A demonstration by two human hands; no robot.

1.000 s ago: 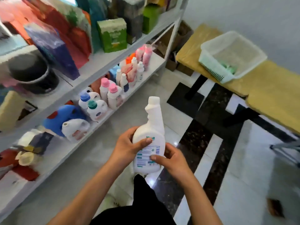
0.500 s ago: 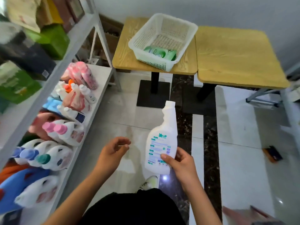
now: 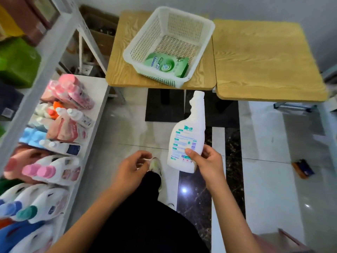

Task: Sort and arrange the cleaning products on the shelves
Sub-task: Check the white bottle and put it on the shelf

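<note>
Right hand (image 3: pixel 206 164) grips the white bottle (image 3: pixel 186 143) near its base, upright over open floor (image 3: pixel 127 125) between shelf (image 3: pixel 94 106) edge and tables (image 3: pixel 264 61). Left hand (image 3: pixel 131 172) (fingers loosely curled, holding nothing) hangs just beside it, apart.

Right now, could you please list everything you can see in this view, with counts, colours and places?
spray bottle: one, white, capless, held above the floor
basket: one, white, on the left table
packet: one, green, lying in the basket
tables: two, wood-topped, side by side
shelf unit: one, grey, left
shelf bottles: many, mostly white and pink, lowest shelf
left hand: loosely curled, holds nothing
right hand: grips the spray bottle's base
</note>
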